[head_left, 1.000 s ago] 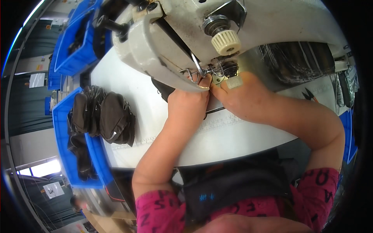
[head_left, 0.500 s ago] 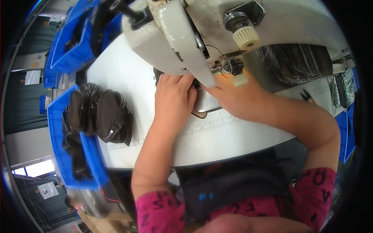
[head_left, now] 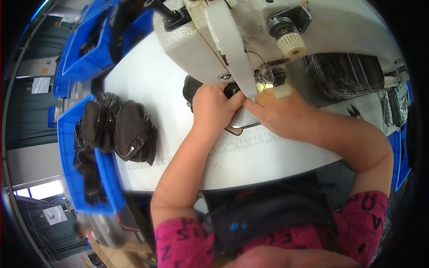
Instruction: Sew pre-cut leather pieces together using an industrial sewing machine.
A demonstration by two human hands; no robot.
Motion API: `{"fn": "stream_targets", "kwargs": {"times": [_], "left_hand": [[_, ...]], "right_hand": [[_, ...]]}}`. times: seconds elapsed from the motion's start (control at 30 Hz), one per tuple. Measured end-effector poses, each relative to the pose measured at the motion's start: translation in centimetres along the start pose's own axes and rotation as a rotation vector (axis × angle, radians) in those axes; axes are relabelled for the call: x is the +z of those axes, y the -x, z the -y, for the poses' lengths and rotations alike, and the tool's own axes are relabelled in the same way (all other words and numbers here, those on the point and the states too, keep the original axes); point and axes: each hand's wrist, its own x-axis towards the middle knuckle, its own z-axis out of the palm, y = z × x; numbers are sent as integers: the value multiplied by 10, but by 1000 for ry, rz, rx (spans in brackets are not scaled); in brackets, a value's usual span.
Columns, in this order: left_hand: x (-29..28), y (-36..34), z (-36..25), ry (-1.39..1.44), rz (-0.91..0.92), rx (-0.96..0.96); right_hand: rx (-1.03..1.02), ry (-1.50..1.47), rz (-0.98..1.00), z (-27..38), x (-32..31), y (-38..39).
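black fabric piece (head_left: pixel 193 87) is pinched by left hand (head_left: pixel 213 109) & right hand (head_left: pixel 277 114) under sewing machine (head_left: pixel 232 40) head; fingertips could be caught by needle if pushed closer.

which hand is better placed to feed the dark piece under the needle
Probably the left hand: it lies on the dark fabric piece beside the sewing machine head. The right hand rests on the metal plate.

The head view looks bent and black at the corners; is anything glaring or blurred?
Head view: the fisheye lens curves the white table edge and leaves black corners; a small lamp glares beside the right hand under the cream sewing machine; the bright window at lower left is washed out and blurry.
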Motion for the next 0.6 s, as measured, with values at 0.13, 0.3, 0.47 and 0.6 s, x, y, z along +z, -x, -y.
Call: {"fn": "stream_targets", "kwargs": {"times": [0.13,0.3,0.47,0.6], "left_hand": [[3,3,1,-86,-15,1],[4,5,14,-398,-87,490],[4,1,25,-314,-107,455],[4,2,17,-280,-92,361]], "right_hand": [[-29,-77,-96,-2,-4,-3],[-10,-115,-113,-5,1,-2],[6,-108,-155,-3,4,-2],[-14,-96,-125,-5,2,0]]}}
